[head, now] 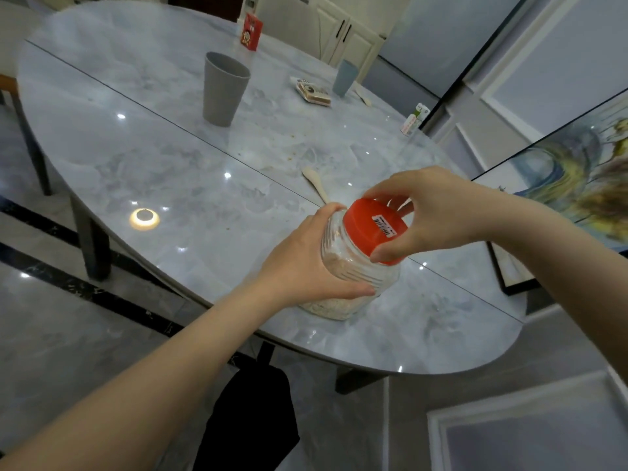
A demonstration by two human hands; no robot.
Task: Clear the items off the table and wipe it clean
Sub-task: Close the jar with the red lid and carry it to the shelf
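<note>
Orange plastic is showing under the right hand (431, 212), whose fingers are curling round the rim of the lid (373, 229) on the jar (353, 283). The left hand (306, 266) is gripping the jar's ribbed clear wall, thumb low and fingers over the shoulder. The jar is resting on the table (204, 205) near its front edge, its long axis tilting so the lid is pointing up and toward the camera. Pale grainy stuff is filling the jar to somewhere below the lid; the level is unclear. A white barcode sticker is sitting on the lid.

Just behind the jar a pale spoon (314, 183) is lying flat. Farther back a grey cup (222, 88) is standing upright, its contents hidden. A snack packet (312, 91), a blue cup (345, 78), a red carton (251, 32) and a small white carton (414, 119) are sitting toward the far edge, among scattered crumbs (272, 153).
</note>
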